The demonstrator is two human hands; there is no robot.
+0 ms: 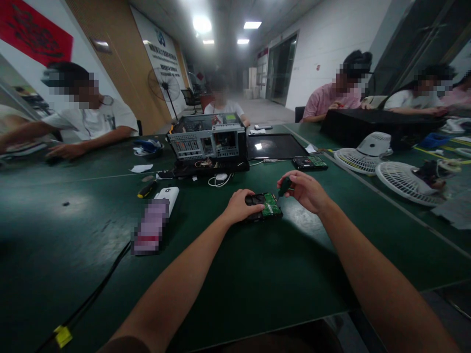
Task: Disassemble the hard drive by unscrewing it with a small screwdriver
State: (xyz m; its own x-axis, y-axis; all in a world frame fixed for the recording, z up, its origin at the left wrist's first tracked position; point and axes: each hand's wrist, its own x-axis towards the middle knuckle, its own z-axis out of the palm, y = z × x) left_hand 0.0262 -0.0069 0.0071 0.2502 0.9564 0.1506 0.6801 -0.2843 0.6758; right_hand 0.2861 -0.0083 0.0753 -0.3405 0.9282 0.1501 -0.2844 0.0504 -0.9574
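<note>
A hard drive (271, 210) lies on the green table with its green circuit board facing up. My left hand (241, 206) grips its left end, thumb across the near side and fingers over the far edge. In my right hand (304, 190) is a dark-handled screwdriver (284, 186), pinched between thumb and fingers at the drive's right end. Its tip points down near the board's edge; whether it touches a screw is too small to tell.
An opened computer case (208, 139) stands beyond my hands, beside a black panel (275, 146). Another hard drive (309, 163) lies at the right. Leftward are a yellow-black screwdriver (147, 189), a phone (151, 225) and a white power bank (171, 196). Fan parts (406, 182) sit far right; several people work around.
</note>
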